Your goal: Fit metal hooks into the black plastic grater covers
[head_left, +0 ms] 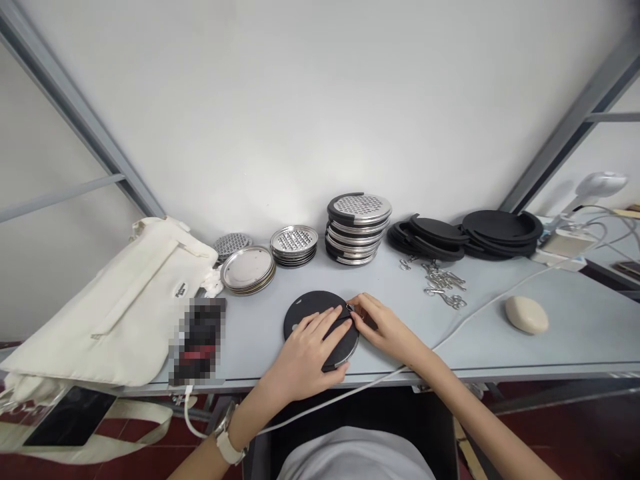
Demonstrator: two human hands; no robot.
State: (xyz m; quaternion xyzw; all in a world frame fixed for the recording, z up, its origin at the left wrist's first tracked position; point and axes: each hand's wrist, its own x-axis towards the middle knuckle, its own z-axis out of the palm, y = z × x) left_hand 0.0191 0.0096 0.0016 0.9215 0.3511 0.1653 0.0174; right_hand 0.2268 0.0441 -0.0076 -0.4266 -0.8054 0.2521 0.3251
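Note:
A round black disc (313,313) with a metal rim lies flat on the grey table near its front edge. My left hand (307,357) rests on top of it, fingers stretched out and pressing down. My right hand (383,327) is at the disc's right edge, fingertips pinched on a small metal clip (349,307) against the rim. Loose metal hooks (443,283) lie a little beyond my right hand.
Stacks of perforated metal discs (357,227), plain metal lids (249,269) and black rings (500,233) line the back of the table. A white bag (125,300) lies left, a beige oval object (527,315) right. A white cable (470,320) crosses the front edge.

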